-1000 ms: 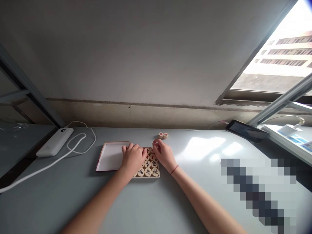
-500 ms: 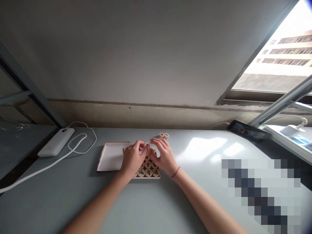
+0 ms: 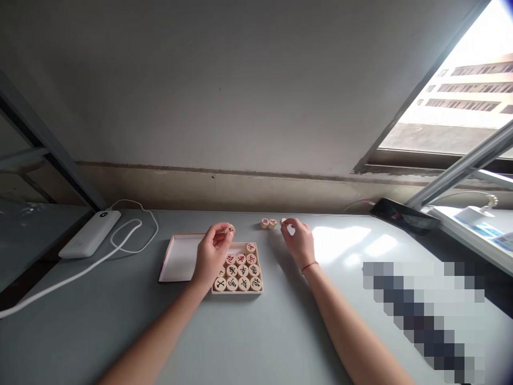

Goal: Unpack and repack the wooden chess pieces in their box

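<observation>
Between the thumb and fingers of my left hand (image 3: 212, 248) is a round Chinese chess piece (image 3: 230, 229), raised over the back of the box. My right hand (image 3: 300, 240) pinches another chess piece (image 3: 283, 221), mostly covered by its fingertips, above the table to the right. Rows of round pieces with red and black characters fill the front of the white box (image 3: 240, 292), and part of its back row shows bare bottom. My left hand hides the box's left side. Two red-marked pieces (image 3: 268, 223) stand side by side behind the box.
The open box lid (image 3: 182, 258) lies left of the box. A white power bank (image 3: 90, 234) with a white cable (image 3: 76, 274) is at the far left. Toward the back right, a phone (image 3: 404, 215) leans by the metal frame. A wall (image 3: 224, 107) rises behind the table.
My right hand has moved from the box to the right and now holds a piece. My left hand has shifted slightly left and up with its piece, uncovering more of the box.
</observation>
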Motion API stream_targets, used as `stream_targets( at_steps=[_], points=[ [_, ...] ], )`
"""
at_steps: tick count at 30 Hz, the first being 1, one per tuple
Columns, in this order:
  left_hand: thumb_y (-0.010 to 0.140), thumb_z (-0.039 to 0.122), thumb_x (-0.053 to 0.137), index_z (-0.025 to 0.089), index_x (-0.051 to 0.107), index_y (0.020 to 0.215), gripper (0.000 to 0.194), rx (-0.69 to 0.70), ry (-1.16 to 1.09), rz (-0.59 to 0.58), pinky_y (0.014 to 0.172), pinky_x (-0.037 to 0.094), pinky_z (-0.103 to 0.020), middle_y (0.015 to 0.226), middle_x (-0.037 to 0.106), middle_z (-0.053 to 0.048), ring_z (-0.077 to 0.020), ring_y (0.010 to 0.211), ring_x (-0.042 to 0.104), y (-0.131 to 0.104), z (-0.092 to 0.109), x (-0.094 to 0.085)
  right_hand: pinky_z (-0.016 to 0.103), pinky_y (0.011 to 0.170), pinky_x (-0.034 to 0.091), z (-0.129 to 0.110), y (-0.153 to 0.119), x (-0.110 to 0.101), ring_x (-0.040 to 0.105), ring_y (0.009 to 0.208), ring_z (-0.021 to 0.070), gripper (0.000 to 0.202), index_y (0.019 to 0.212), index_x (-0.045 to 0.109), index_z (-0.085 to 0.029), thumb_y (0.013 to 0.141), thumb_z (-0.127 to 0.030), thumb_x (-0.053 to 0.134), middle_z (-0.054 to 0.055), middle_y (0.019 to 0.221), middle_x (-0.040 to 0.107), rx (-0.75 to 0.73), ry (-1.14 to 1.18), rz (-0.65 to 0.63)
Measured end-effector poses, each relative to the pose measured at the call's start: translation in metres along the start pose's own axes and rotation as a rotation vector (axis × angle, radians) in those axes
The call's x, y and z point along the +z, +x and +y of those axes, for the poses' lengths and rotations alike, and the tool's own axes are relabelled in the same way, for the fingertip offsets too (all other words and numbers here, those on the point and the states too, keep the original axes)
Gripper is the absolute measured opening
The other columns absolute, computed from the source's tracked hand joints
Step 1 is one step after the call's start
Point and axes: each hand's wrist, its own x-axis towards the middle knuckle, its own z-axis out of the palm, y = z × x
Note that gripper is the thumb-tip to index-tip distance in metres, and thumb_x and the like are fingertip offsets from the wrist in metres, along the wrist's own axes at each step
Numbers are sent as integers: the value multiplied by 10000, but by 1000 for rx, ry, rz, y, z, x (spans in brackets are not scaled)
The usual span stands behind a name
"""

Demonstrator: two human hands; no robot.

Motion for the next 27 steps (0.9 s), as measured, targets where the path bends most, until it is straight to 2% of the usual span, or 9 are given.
stream_targets(
  at_steps=[3, 6, 9, 12, 15, 17, 20, 24, 27],
  points=[
    [796, 311, 644, 201, 589, 1063, 294, -41, 15, 1, 839, 565, -322, 1046, 687, -78, -175, 932, 680, 0, -2, 0, 342, 680, 404, 14, 0, 7, 565, 799, 247, 249, 790, 636, -217, 867, -359, 446, 78, 815, 702, 54, -74, -100],
    [820, 316, 621, 203, 584, 1085, 290, 9, 130, -28, 793, 574, -308, 993, 695, -65, -161, 854, 689, -1, -4, 0, 364, 722, 409, 5, -1, 6, 565, 856, 258, 245, 797, 645, -212, 871, -346, 454, 92, 860, 703, 23, -72, -71],
    [842, 296, 603, 205, 584, 1056, 233, 231, 388, -66, 774, 562, -321, 920, 693, -45, -161, 789, 669, -5, -6, 1, 390, 800, 431, -25, -7, -4, 575, 909, 252, 236, 851, 641, -209, 893, -359, 463, 93, 909, 702, -109, 103, -15],
    [870, 273, 577, 210, 574, 1023, 166, 474, 583, -100, 734, 546, -308, 893, 683, -39, -167, 768, 652, -9, -7, 3, 334, 737, 480, -66, -21, -15, 615, 815, 203, 202, 949, 625, -221, 878, -383, 529, 68, 903, 696, -231, 378, -212],
    [900, 272, 537, 206, 557, 1032, 149, 572, 670, -111, 683, 536, -284, 847, 677, -37, -166, 734, 650, -12, -6, 5, 304, 691, 497, -99, -37, -21, 630, 769, 182, 151, 921, 631, -226, 834, -343, 590, 41, 860, 695, -200, 456, -289],
    [911, 274, 524, 207, 550, 1038, 146, 588, 695, -112, 679, 534, -278, 843, 677, -34, -162, 718, 649, -13, -6, 5, 295, 685, 506, -107, -42, -22, 638, 755, 174, 114, 891, 644, -223, 826, -299, 588, 32, 842, 700, -158, 482, -286],
    [909, 288, 537, 209, 537, 1067, 176, 616, 707, -119, 706, 538, -289, 855, 672, -34, -170, 755, 653, -12, -6, 5, 302, 688, 520, -92, -33, -19, 647, 757, 176, 134, 888, 666, -220, 832, -286, 563, 40, 849, 711, -137, 484, -226],
    [891, 261, 559, 214, 507, 1124, 243, 624, 723, -125, 747, 543, -306, 903, 668, -34, -178, 813, 656, -12, -6, 4, 358, 710, 531, -41, -7, -11, 646, 768, 201, 238, 923, 686, -186, 836, -334, 521, 103, 958, 708, -33, 337, -38],
    [878, 216, 561, 210, 502, 1121, 250, 614, 728, -132, 720, 545, -301, 911, 673, -30, -174, 794, 656, -11, -6, 2, 432, 789, 514, -4, 6, -6, 634, 834, 252, 259, 878, 698, -166, 806, -342, 522, 120, 912, 718, 22, 199, 5]
  ],
)
